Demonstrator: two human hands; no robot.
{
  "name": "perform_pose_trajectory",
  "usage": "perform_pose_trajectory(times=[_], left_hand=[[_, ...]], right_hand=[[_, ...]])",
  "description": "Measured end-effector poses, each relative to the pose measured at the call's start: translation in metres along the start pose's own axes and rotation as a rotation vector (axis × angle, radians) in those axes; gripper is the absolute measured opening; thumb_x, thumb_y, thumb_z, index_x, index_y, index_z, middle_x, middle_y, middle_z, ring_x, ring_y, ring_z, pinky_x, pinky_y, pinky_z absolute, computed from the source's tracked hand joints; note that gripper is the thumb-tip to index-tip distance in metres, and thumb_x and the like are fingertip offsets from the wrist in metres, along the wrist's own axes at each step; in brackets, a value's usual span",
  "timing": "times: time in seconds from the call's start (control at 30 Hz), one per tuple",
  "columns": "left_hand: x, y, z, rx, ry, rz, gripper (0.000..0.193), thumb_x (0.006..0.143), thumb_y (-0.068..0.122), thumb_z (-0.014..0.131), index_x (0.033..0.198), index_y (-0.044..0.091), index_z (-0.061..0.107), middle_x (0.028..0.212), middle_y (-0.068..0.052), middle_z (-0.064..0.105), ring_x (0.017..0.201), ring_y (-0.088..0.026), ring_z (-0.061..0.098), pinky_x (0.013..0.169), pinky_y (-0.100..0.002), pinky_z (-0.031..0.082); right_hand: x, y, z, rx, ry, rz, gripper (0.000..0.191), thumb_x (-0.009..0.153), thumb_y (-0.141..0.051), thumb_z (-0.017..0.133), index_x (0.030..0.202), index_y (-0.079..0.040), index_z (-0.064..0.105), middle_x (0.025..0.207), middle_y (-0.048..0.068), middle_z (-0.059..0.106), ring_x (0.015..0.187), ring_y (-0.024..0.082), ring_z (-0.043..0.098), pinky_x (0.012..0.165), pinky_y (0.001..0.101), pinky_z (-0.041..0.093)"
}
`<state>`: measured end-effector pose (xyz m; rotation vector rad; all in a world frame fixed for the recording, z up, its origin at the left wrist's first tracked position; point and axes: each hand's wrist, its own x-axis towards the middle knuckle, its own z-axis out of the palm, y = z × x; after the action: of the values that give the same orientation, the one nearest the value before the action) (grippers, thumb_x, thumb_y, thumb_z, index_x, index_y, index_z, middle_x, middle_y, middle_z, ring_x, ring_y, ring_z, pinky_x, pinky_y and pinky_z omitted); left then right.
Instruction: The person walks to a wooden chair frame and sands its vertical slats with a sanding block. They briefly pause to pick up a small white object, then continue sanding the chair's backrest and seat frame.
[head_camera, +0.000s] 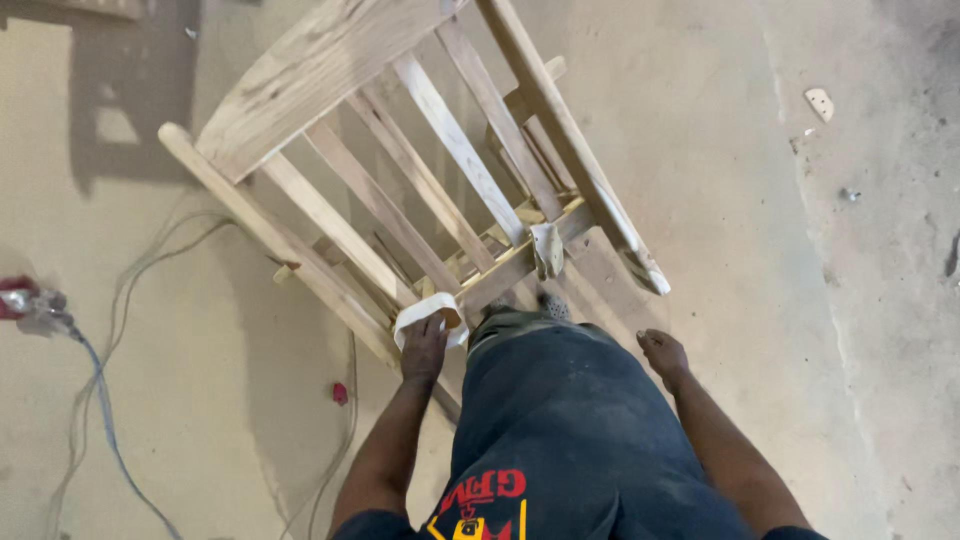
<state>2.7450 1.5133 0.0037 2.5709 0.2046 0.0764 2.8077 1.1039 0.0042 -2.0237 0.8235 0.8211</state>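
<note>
On dusty floor (700, 150), left hand (424, 347) gripping white sandpaper strip (412, 312) beside unfinished chair (400, 190); right hand (663, 352) hanging empty, loosely curled. Risk: cables (100, 400) near feet possibly snagging, chair tipping.

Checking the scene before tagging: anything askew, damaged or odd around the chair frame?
The bare wooden chair frame lies tipped over on the dusty floor, not upright. A folded scrap hangs on its lower rail. The left hand holds a strip of sandpaper against it. Loose cables trail alongside.

— What's in your left hand (424, 348)?
— You're gripping a strip of sandpaper (428, 313) against the bare wooden chair (400, 160). Your right hand (663, 353) hangs free, holding nothing.
</note>
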Motion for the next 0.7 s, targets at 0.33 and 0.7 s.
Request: perform_pose_trajectory(times=[0.33, 0.7], left_hand=[[-0.023, -0.014, 0.015, -0.079, 0.062, -0.019, 0.051, 0.084, 0.034, 0.080, 0.126, 0.009, 0.066, 0.121, -0.017, 0.064, 0.113, -0.038, 0.062, 0.094, -0.047, 0.052], [-0.022, -0.002, -0.014, 0.070, -0.021, 0.179, 0.066, 0.079, 0.048, 0.078, 0.130, 0.009, 0.062, 0.131, -0.016, 0.060, 0.124, -0.037, 0.053, 0.104, -0.053, 0.039]], right_hand=[[0.010, 0.012, 0.006, -0.014, 0.013, -0.048, 0.064, 0.094, -0.047, 0.069, 0.137, -0.001, 0.062, 0.129, 0.018, 0.066, 0.115, 0.028, 0.064, 0.095, 0.0419, 0.053], [-0.011, -0.005, 0.003, -0.129, 0.087, -0.161, 0.061, 0.092, -0.050, 0.071, 0.130, -0.002, 0.070, 0.120, 0.017, 0.072, 0.110, 0.029, 0.068, 0.093, 0.0410, 0.054]])
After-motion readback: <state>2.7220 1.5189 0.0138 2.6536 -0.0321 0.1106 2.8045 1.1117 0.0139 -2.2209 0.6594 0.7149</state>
